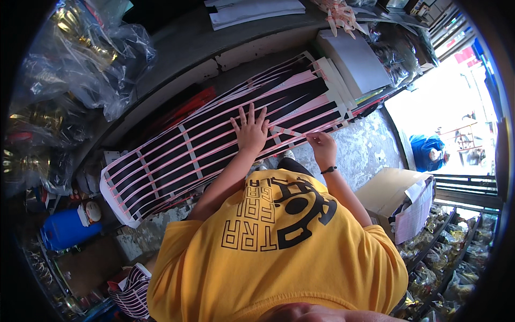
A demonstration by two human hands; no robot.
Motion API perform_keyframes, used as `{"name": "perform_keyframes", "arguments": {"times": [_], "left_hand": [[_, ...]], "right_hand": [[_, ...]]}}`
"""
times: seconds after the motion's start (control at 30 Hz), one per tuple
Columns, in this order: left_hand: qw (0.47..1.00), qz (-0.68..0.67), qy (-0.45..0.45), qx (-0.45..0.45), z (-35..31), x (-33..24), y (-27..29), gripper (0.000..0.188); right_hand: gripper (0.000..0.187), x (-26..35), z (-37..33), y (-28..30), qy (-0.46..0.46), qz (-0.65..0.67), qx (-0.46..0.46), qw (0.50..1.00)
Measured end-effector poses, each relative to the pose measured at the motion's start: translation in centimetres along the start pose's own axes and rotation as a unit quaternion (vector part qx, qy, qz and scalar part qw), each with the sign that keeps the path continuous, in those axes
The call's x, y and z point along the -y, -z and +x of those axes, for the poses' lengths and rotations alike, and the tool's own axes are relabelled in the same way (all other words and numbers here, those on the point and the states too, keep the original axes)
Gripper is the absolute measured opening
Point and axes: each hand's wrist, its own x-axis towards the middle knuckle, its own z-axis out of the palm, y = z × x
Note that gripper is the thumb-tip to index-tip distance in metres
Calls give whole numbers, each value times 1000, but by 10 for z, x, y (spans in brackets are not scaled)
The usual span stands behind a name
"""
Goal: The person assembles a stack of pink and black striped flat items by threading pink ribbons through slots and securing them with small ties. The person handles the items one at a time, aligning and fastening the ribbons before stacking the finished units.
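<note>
A long sheet with black panels and pale pink and grey strips (161,161) lies across the bench in front of me, on a stack of similar sheets. My left hand (251,131) rests flat on its middle, fingers spread. To the right, my right hand (322,148) is closed in a pinch on the end of a thin pale strip (288,131). The strip runs slantwise from beside my left hand, lifted out of line with the others. Its far end lies on the sheet.
Clear plastic bags (86,59) with gold-coloured items stand at the left. Behind the sheets runs a grey ledge (177,59) with white papers (255,12). A white box (354,61) sits at the far right end. A cardboard box (383,190) and a blue drum (70,228) stand nearer.
</note>
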Motion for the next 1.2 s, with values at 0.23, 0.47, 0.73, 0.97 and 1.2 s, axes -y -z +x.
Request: {"name": "perform_keyframes", "arguments": {"times": [0.23,0.47,0.73,0.97,1.2], "left_hand": [[999,14,-9,-30,0,1,-4,46],[1000,13,-2,-17,0,1,-5,47],[1000,19,-2,-4,0,1,-4,47],[1000,20,-7,-8,-2,1,-4,49],[990,-141,13,-12,4,10,-2,57]], "right_hand": [[11,-11,-19,10,-13,20,13,1000],[11,-30,-19,30,-67,74,14,995],[10,-55,-27,54,-159,126,-6,979],[13,-57,-42,68,-182,185,52,964],[25,-39,-30,49,-50,222,59,972]]}}
